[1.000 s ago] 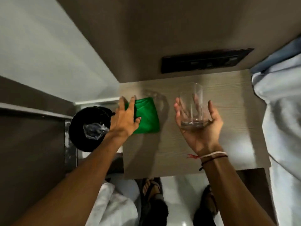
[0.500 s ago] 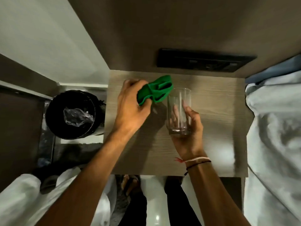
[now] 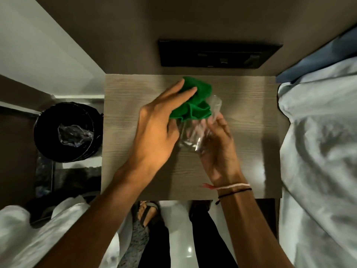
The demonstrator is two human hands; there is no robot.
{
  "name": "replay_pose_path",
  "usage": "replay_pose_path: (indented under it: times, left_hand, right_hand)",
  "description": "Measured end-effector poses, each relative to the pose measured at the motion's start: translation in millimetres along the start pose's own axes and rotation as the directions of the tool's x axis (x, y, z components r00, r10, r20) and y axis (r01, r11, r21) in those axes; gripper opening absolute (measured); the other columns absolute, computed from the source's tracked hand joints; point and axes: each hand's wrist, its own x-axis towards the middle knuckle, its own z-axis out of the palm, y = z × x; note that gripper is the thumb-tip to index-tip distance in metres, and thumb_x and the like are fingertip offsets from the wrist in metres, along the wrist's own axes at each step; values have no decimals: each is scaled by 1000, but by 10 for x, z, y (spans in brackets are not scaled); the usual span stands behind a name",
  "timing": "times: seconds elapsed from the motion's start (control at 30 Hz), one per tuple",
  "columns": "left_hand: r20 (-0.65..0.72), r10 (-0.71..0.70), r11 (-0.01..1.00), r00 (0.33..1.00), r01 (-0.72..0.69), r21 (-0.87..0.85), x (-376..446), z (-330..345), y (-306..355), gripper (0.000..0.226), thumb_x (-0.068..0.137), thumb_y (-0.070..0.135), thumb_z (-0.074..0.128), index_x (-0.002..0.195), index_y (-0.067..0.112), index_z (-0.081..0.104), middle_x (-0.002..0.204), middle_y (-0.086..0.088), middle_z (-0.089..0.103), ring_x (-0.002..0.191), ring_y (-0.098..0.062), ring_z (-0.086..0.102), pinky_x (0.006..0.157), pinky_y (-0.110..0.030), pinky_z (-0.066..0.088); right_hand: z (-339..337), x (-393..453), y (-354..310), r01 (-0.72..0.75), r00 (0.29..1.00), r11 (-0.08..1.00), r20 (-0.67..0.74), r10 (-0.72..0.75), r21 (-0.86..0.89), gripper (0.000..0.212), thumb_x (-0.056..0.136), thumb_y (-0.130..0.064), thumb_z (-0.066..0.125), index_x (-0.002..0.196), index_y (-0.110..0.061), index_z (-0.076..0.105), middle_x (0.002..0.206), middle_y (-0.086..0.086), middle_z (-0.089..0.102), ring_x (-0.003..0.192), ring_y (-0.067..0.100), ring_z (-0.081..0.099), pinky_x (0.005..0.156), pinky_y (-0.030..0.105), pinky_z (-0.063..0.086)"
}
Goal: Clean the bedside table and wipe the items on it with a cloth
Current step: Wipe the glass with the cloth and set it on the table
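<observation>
Above the wooden bedside table my right hand grips a clear drinking glass by its base, tilted with its mouth toward the far edge. My left hand holds a bunched green cloth and presses it onto the mouth and rim of the glass. The cloth covers the upper part of the glass. Both hands meet over the middle of the tabletop.
A black bin with crumpled clear plastic inside stands left of the table. A bed with pale sheets borders the right side. A dark switch panel sits on the wall behind. My feet are on the floor below the front edge.
My left hand lifted the green cloth off the table and brought it right onto the glass. My right hand tilted the glass toward the cloth.
</observation>
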Motion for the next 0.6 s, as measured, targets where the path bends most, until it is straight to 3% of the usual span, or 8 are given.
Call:
replay_pose_path:
  times: [0.07,0.13,0.23,0.3,0.4,0.5,0.53,0.6]
  left_hand:
    - [22,-19,1000,1000,19,-21,97,114,114,68,81,-24,55,139,11,59,157,-10,45,146,-11,36,115,-1,21]
    - [54,-25,1000,998,25,2,64,184,153,71,81,-24,53,140,15,58,158,-6,44,151,-15,32,119,-9,22]
    - [93,-1,1000,996,4,-30,-128,180,105,78,76,-29,50,140,15,59,156,-6,47,149,-15,38,120,-12,27]
    - [149,14,997,989,-2,-82,-281,120,58,82,73,-31,49,138,17,61,155,-4,49,149,-14,39,118,-10,28]
    - [175,16,995,984,1,-97,-367,-16,3,84,72,-31,47,135,21,64,153,2,52,148,-9,40,116,-10,31]
    - [59,1,1000,998,1,-27,-125,-59,13,76,76,-29,47,135,16,64,153,-3,52,146,-10,41,110,-2,32]
    - [19,-5,1000,1000,6,-13,-9,-42,35,72,77,-28,47,135,12,63,153,-7,52,145,-12,42,111,-2,31]
    - [-24,-32,999,999,31,-13,170,7,99,71,78,-27,46,137,9,61,154,-10,50,145,-14,43,117,-9,31]
  right_hand:
    - [77,-21,70,10,1000,1000,-8,-10,1,72,87,-13,62,152,1,36,153,30,43,131,41,51,114,59,36]
    - [131,-14,101,44,997,999,-64,-42,20,72,89,-31,62,150,1,41,154,30,43,139,44,45,120,58,33]
    - [143,22,40,86,993,994,-89,-79,67,75,100,-63,38,150,-7,45,151,25,49,138,40,50,111,51,43]
    - [128,81,-11,65,988,986,-145,-43,153,75,99,-68,32,151,-15,44,153,23,48,141,41,48,112,53,42]
    - [161,144,-61,25,993,972,-116,3,232,55,106,-48,31,154,-21,40,155,21,47,139,40,49,113,52,42]
    - [210,130,-31,-4,1000,979,15,1,203,51,105,-23,39,156,-21,35,144,15,53,120,32,59,91,45,57]
    - [223,114,-3,1,999,980,53,-12,198,55,103,-18,44,157,-20,34,144,15,53,121,33,59,93,46,57]
    - [230,92,51,4,993,979,117,-29,203,68,94,-18,57,158,-15,32,155,20,45,140,41,46,113,56,41]
